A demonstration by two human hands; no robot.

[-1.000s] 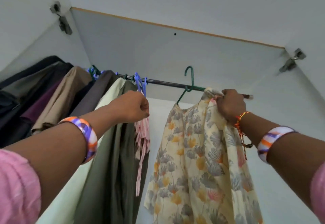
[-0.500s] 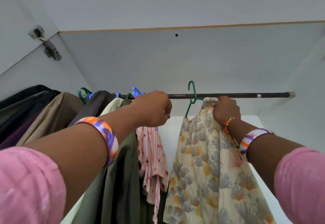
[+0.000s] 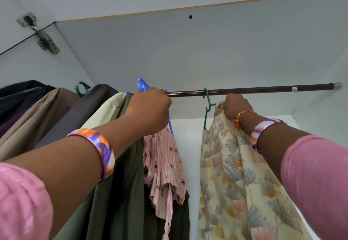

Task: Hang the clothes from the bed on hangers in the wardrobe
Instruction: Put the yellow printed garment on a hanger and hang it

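A dark wardrobe rail (image 3: 254, 90) runs across the upper middle. A cream floral garment (image 3: 237, 179) hangs on a green hanger (image 3: 207, 104) whose hook sits on the rail. My right hand (image 3: 237, 108) grips the top of that garment at the hanger's shoulder. My left hand (image 3: 150, 110) is curled round the blue hanger (image 3: 143, 85) that carries a pink striped garment (image 3: 163, 164), just below the rail. What my left fingers pinch exactly is hidden behind the fist.
Several hung clothes fill the rail's left part: an olive garment (image 3: 120, 192), a pale green one (image 3: 102, 111), brown, tan and dark ones (image 3: 37, 111). A door hinge (image 3: 40, 36) sits at upper left. The rail's right part is bare up to the wardrobe wall.
The green hanger's hook has come down onto the rail. My left hand rose to the rail at the blue hanger. The view swung to face the rail more squarely.
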